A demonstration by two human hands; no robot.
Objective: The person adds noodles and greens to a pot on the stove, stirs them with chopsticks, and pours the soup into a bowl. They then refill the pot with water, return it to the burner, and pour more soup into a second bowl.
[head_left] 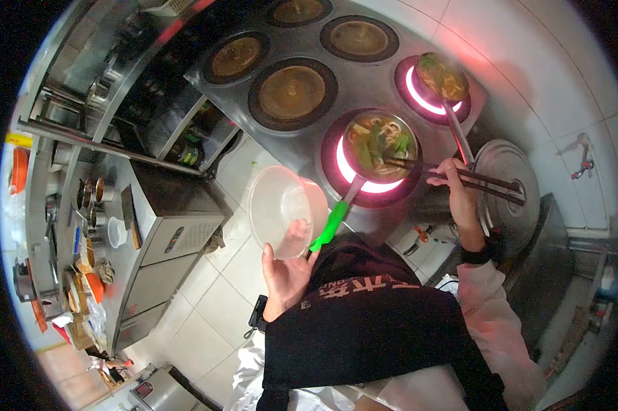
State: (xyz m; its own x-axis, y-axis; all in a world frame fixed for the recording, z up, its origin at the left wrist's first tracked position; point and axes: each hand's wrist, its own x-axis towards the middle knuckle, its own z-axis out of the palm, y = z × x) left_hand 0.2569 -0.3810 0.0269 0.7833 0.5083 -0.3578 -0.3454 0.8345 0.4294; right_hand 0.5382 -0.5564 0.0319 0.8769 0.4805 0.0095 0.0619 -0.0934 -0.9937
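1. Pale characters (371,286) run across the black apron (364,335), with smaller Latin letters beside them; folds and angle keep the wording from being read with certainty.
2. A dark label (144,389) marks a metal appliance (165,397) on the floor below, and a jar (190,152) on the shelf carries another; both are too small to read.
3. The left hand (288,274) is held forward with the wrist bent back, supporting a clear bowl (316,205) from below; the thumb lies along its side, and the other fingers are mostly hidden behind it.
4. The bowl is tipped with its mouth to the left, outside the stove's (364,81) near edge and just beside the green handle (331,226). Whether the fingertips touch that handle cannot be told.
5. The right hand (449,177) reaches over the stove's right edge, fingers bent and pinching dark chopsticks (480,183), their tips in the near pot (351,162).
6. That pot, filled with noodles (391,130) and greens (403,142), stands on a glowing burner toward the stove's near corner.
7. A second pot (423,88) stands over another glow by the far right corner; a metal lid (504,168) stands beyond the right edge.
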